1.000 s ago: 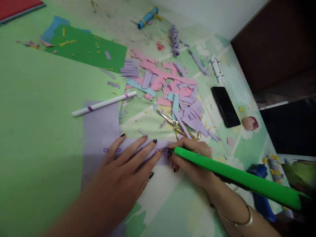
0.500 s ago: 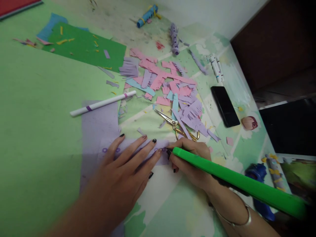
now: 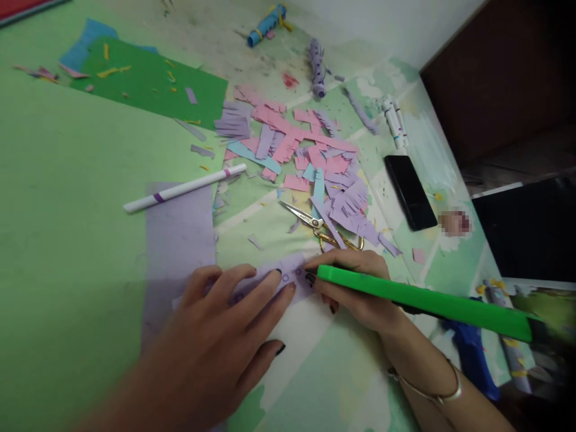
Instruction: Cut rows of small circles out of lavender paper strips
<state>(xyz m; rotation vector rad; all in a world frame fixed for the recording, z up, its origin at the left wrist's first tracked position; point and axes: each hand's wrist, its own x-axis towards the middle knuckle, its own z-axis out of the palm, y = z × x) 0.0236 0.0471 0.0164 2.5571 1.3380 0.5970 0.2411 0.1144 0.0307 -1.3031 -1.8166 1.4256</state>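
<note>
A light purple paper strip (image 3: 294, 261) lies on the table with small purple rings drawn along it. My left hand (image 3: 229, 324) presses down on the strip, fingers apart and partly bent. Gripped in my right hand (image 3: 355, 288) is a long bright green box cutter (image 3: 418, 297). Its dark tip meets the strip close to the last ring, though the blade itself is hard to make out. Under the left part of the strip is a larger purple sheet (image 3: 180, 234), across which a white marker with purple bands (image 3: 184, 188) lies.
Gold-handled scissors (image 3: 317, 223) lie beyond my hands, beside a heap of pink and purple paper scraps (image 3: 310, 141). A black phone (image 3: 410, 192) is to the right. Rolled paper tubes, blue (image 3: 267, 25) and purple (image 3: 317, 69), lie at the back. Green paper (image 3: 148, 78) is far left.
My left hand's fingers have bent and shifted, and the strip has tilted, its right end turned upward. More rings show now. The box cutter's rear end has swung upward in view.
</note>
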